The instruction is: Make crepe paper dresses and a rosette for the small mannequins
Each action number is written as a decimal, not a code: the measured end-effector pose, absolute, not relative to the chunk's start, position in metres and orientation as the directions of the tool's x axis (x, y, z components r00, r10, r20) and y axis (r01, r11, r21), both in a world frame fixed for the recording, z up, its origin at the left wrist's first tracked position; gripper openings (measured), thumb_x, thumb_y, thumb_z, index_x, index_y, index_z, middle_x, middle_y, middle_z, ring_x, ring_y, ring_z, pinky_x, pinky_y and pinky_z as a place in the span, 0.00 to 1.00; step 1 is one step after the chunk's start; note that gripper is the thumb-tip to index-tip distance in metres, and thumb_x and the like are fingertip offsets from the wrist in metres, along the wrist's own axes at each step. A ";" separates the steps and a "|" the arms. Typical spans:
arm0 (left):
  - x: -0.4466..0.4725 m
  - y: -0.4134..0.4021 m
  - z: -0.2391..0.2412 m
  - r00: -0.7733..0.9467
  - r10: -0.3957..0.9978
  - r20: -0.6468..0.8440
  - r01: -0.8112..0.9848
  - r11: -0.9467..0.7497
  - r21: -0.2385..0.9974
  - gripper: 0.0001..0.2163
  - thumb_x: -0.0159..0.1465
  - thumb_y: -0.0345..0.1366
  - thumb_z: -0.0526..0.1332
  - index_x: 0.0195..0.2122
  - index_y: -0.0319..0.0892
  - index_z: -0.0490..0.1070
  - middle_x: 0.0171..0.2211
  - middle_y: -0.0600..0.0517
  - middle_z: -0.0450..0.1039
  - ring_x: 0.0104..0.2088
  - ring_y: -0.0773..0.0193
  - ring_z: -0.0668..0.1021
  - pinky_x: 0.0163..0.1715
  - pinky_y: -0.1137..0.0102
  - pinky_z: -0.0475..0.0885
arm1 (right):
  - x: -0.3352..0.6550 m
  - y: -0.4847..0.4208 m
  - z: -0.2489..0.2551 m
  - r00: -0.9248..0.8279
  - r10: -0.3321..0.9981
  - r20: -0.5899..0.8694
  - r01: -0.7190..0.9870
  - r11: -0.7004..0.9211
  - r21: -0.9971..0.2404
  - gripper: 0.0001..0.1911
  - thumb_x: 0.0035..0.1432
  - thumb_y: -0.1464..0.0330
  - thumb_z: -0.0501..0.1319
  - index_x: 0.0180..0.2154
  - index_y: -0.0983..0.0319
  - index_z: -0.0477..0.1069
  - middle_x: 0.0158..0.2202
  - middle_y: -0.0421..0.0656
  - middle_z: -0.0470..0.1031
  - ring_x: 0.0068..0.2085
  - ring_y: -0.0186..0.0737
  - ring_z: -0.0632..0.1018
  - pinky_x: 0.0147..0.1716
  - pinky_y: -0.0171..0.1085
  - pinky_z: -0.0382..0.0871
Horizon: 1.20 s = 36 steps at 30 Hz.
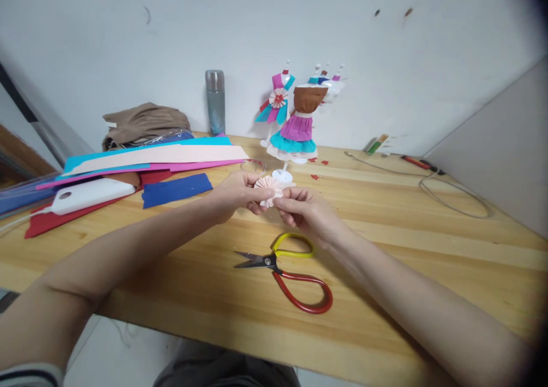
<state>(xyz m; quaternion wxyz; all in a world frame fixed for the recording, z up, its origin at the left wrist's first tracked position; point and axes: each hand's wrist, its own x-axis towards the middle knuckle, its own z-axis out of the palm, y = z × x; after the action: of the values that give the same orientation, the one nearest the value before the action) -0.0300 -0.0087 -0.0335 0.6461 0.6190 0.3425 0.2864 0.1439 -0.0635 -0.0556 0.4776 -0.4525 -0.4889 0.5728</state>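
A pale pink pleated paper fan (266,185) is held in the air above the table, pinched between both hands. My left hand (240,194) is closed on its left side, thumb on top. My right hand (303,205) grips its right edge between thumb and fingers. Below them lie scissors (269,261) with blades apart, one handle yellow and the other red. Just behind the hands stands a small dress form (303,119) in a brown top and a tiered magenta, turquoise and pale skirt. Another form (279,99) beside it wears coloured strips and a pleated rosette.
At left, coloured paper sheets (162,157), a blue strip (177,190) and a white power strip (94,196) lie near a brown cloth (145,123). A grey bottle (215,103) stands by the wall. A cable (454,201) and a red cutter (416,163) are at right.
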 end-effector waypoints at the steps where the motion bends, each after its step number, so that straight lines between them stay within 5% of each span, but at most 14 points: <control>1: -0.030 -0.008 -0.034 0.600 0.796 -0.082 0.046 0.069 0.997 0.09 0.52 0.35 0.71 0.29 0.34 0.76 0.21 0.52 0.75 0.22 0.72 0.75 0.24 0.77 0.70 | 0.144 -0.064 -0.056 -0.106 0.993 -0.044 -0.105 -0.055 -0.993 0.18 0.40 0.58 0.73 0.21 0.61 0.69 0.13 0.34 0.64 0.16 0.26 0.59 0.16 0.32 0.48; 10: -0.032 -0.004 -0.038 0.627 0.773 -0.094 -0.029 0.145 0.989 0.11 0.52 0.36 0.73 0.31 0.34 0.76 0.25 0.50 0.77 0.23 0.71 0.76 0.26 0.75 0.72 | 0.145 -0.066 -0.054 0.035 0.983 0.182 0.040 0.181 -0.983 0.13 0.43 0.61 0.71 0.21 0.60 0.70 0.15 0.34 0.65 0.17 0.28 0.61 0.19 0.33 0.53; 17: -0.033 -0.004 -0.039 0.664 0.740 -0.109 -0.024 0.167 0.986 0.14 0.49 0.36 0.75 0.33 0.34 0.78 0.28 0.50 0.78 0.24 0.71 0.76 0.28 0.75 0.73 | 0.149 -0.065 -0.056 0.067 0.968 0.240 -0.054 0.244 -0.968 0.13 0.50 0.58 0.69 0.31 0.59 0.72 0.23 0.36 0.70 0.22 0.31 0.67 0.21 0.34 0.59; 20: -0.032 -0.006 -0.040 0.687 0.717 -0.116 -0.001 0.160 0.987 0.15 0.48 0.37 0.76 0.32 0.34 0.78 0.27 0.49 0.78 0.25 0.70 0.77 0.27 0.76 0.73 | 0.149 -0.063 -0.057 0.026 0.973 0.229 -0.050 0.230 -0.972 0.15 0.49 0.57 0.70 0.35 0.59 0.73 0.23 0.36 0.72 0.22 0.31 0.68 0.21 0.33 0.60; 24: -0.033 -0.007 -0.041 0.728 0.673 -0.133 0.017 0.175 0.984 0.18 0.47 0.41 0.77 0.32 0.34 0.79 0.29 0.48 0.78 0.28 0.69 0.78 0.29 0.76 0.75 | 0.149 -0.060 -0.060 -0.040 0.985 0.168 0.021 0.169 -0.985 0.16 0.46 0.57 0.72 0.26 0.60 0.70 0.19 0.36 0.70 0.19 0.29 0.65 0.19 0.33 0.56; 29: -0.033 -0.006 -0.041 0.763 0.630 -0.146 0.015 0.209 0.978 0.19 0.47 0.45 0.77 0.31 0.34 0.79 0.29 0.48 0.78 0.28 0.68 0.78 0.31 0.73 0.76 | 0.151 -0.061 -0.060 -0.030 0.987 0.161 -0.017 0.160 -0.987 0.16 0.46 0.57 0.72 0.25 0.60 0.71 0.18 0.36 0.70 0.19 0.29 0.65 0.20 0.33 0.56; 33: -0.031 -0.006 -0.042 0.695 0.715 -0.072 -0.101 0.197 0.975 0.18 0.48 0.43 0.77 0.32 0.34 0.79 0.30 0.47 0.79 0.30 0.68 0.78 0.33 0.73 0.74 | 0.149 -0.064 -0.056 -0.012 0.991 0.131 -0.080 0.130 -0.988 0.17 0.48 0.55 0.71 0.25 0.60 0.71 0.20 0.37 0.70 0.20 0.30 0.67 0.19 0.33 0.56; 36: -0.031 -0.006 -0.043 0.593 0.805 -0.014 -0.208 0.170 0.963 0.17 0.48 0.41 0.77 0.33 0.35 0.79 0.32 0.48 0.79 0.33 0.68 0.78 0.36 0.73 0.73 | 0.142 -0.067 -0.055 -0.071 0.998 -0.003 -0.178 -0.016 -0.984 0.19 0.40 0.55 0.74 0.25 0.61 0.72 0.21 0.37 0.71 0.18 0.28 0.66 0.17 0.31 0.53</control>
<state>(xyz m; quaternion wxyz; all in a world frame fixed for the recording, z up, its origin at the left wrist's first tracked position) -0.0307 -0.0060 -0.0432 0.7126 0.5374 0.2777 0.3554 0.1419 -0.0673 -0.0548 0.5225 -0.4379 -0.4681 0.5623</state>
